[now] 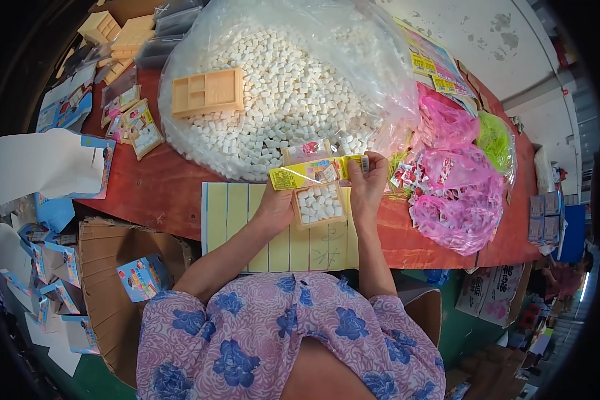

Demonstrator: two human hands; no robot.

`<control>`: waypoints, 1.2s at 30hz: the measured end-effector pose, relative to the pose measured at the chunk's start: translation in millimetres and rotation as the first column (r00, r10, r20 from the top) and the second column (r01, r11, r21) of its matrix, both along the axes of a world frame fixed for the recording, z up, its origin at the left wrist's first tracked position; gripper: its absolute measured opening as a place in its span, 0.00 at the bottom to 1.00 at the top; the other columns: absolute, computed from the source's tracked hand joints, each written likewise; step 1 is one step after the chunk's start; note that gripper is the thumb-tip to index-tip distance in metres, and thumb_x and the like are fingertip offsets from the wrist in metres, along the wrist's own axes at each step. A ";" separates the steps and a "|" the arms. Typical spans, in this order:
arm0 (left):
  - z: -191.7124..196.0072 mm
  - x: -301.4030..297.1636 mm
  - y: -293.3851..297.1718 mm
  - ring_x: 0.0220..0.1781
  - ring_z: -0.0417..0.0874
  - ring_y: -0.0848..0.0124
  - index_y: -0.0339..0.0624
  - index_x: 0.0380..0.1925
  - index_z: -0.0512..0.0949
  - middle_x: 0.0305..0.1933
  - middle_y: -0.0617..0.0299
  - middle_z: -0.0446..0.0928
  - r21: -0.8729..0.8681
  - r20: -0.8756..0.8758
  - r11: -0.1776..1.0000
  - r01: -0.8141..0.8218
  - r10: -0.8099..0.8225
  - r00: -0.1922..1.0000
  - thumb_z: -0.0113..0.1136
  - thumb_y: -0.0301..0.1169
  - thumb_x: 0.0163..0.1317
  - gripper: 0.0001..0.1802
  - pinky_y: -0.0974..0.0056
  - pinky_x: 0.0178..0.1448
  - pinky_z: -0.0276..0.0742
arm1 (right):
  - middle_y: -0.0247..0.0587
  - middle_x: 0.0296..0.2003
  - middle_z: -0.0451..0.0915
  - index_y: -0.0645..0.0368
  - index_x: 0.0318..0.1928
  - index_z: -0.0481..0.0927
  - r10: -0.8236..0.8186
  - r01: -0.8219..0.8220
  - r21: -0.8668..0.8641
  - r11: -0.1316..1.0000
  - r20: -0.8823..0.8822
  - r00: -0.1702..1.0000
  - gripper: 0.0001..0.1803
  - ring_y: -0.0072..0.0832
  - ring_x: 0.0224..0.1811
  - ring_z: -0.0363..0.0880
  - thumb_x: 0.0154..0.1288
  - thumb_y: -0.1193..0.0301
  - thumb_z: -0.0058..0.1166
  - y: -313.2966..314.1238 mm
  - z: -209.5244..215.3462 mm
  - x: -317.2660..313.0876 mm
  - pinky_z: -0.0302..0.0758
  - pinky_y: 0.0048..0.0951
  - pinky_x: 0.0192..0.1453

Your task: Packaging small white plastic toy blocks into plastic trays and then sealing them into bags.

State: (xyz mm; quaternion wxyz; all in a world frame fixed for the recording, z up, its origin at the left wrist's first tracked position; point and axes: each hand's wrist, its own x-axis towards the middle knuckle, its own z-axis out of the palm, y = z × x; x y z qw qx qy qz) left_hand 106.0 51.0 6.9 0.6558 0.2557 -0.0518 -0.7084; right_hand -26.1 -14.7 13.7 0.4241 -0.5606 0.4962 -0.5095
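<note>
In front of my chest, my left hand (277,205) grips the left side of a small tan plastic tray (321,220) filled with small white marshmallow-like pieces (319,202). A yellow printed card sleeve (299,175) lies slanted across the tray's upper part. My right hand (367,188) pinches the right end of this sleeve between thumb and fingers. Beyond the sleeve, a clear plastic part with a red item (308,149) sticks out. Under both hands is a yellow ruled board (237,200) on the red table.
A big clear bag (180,150) of white pieces fills the table's middle, with a tan compartment tray (208,93) on it. Packed trays (142,130) lie left. Pink bags (457,193) of small packets sit right. A cardboard box (107,287) stands lower left beside blue printed cartons (60,260).
</note>
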 end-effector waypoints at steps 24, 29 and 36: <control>16.6 12.6 -4.6 0.41 0.73 0.74 0.39 0.44 0.64 0.42 0.61 0.69 -0.167 0.241 0.969 0.182 -0.139 0.960 0.51 0.32 0.54 0.18 0.69 0.44 0.71 | 0.39 0.33 0.76 0.65 0.40 0.72 0.408 -0.605 0.476 0.638 0.457 0.790 0.16 0.21 0.32 0.74 0.46 0.76 0.53 9.3 39.1 4.3 0.70 0.21 0.39; 26.1 21.2 -8.5 0.41 0.71 0.71 0.39 0.44 0.65 0.41 0.59 0.69 0.148 0.504 0.989 -0.025 -0.054 0.862 0.53 0.29 0.52 0.18 0.68 0.41 0.70 | 0.39 0.32 0.76 0.66 0.39 0.71 0.328 -0.485 0.458 0.745 0.382 0.864 0.15 0.21 0.30 0.75 0.47 0.77 0.52 -1.1 37.6 -4.8 0.71 0.21 0.37; 38.9 4.9 2.5 0.35 0.68 0.58 0.37 0.35 0.69 0.31 0.55 0.69 -0.482 0.786 0.875 -0.032 0.416 -0.457 0.56 0.30 0.45 0.15 0.60 0.39 0.63 | 0.38 0.31 0.76 0.66 0.39 0.71 0.315 -0.375 0.344 0.861 0.218 0.924 0.14 0.20 0.30 0.75 0.47 0.78 0.51 15.2 54.0 4.2 0.71 0.20 0.35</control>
